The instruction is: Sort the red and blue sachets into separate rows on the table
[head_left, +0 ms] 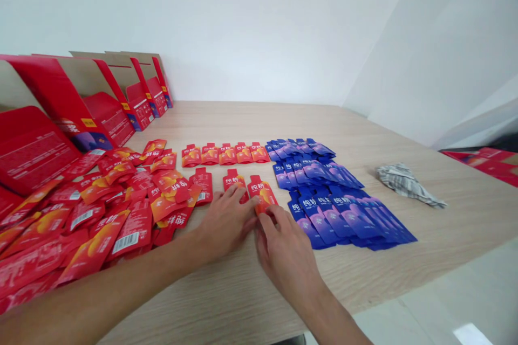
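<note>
Two red sachets lie face up in front of me, a left one [232,177] and a right one [262,192]. My left hand [226,218] rests across the lower part of the left one, fingers stretched toward the right sachet and touching its edge. At the right sachet's lower end, my right hand [289,248] pinches it between thumb and fingers. Another red sachet [203,186], back side up, lies left of my left hand. Behind is a row of several red sachets [227,154]. Right of my hands, blue sachets [319,214] overlap in three rows.
A heap of red sachets [133,199] covers the table's left side. Open red boxes [109,113] stand behind it by the wall. A crumpled striped cloth [407,183] lies at the right. Red packaging [485,159] shows beyond the table's right edge.
</note>
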The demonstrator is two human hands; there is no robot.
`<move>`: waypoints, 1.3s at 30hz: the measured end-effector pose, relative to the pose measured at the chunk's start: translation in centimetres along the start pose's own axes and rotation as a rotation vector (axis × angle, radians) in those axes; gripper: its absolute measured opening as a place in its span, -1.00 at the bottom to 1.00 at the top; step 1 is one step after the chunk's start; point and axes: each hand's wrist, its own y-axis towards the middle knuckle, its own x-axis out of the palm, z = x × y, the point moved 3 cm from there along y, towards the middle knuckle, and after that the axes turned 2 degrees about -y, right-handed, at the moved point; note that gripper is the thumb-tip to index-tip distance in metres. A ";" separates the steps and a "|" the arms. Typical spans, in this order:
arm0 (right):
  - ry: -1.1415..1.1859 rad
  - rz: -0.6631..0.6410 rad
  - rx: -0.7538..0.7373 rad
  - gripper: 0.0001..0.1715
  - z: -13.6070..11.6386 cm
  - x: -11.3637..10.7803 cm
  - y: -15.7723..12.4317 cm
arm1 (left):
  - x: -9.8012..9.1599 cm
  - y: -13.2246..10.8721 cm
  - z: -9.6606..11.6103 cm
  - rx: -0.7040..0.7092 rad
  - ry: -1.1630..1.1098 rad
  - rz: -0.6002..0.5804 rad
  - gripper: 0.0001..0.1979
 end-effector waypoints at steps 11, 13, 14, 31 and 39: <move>0.114 0.024 -0.003 -0.69 -0.3 -0.2 -0.4 | 0.3 3.2 -0.1 -0.101 0.112 -0.005 -0.62; 0.107 0.020 -0.001 -0.68 -0.3 -0.2 -0.4 | 0.4 3.3 -0.2 -0.094 0.113 0.002 -0.65; 0.103 0.020 0.003 -0.68 -0.3 -0.2 -0.5 | 0.5 3.2 -0.3 -0.089 0.110 0.010 -0.66; -0.011 -0.128 0.104 -0.30 0.4 1.8 -0.1 | 1.1 2.0 -0.8 -0.060 0.018 0.037 -0.66; -0.007 -0.242 0.100 -0.23 0.4 2.0 0.6 | 1.5 3.0 -1.1 -0.049 -0.046 0.075 -0.71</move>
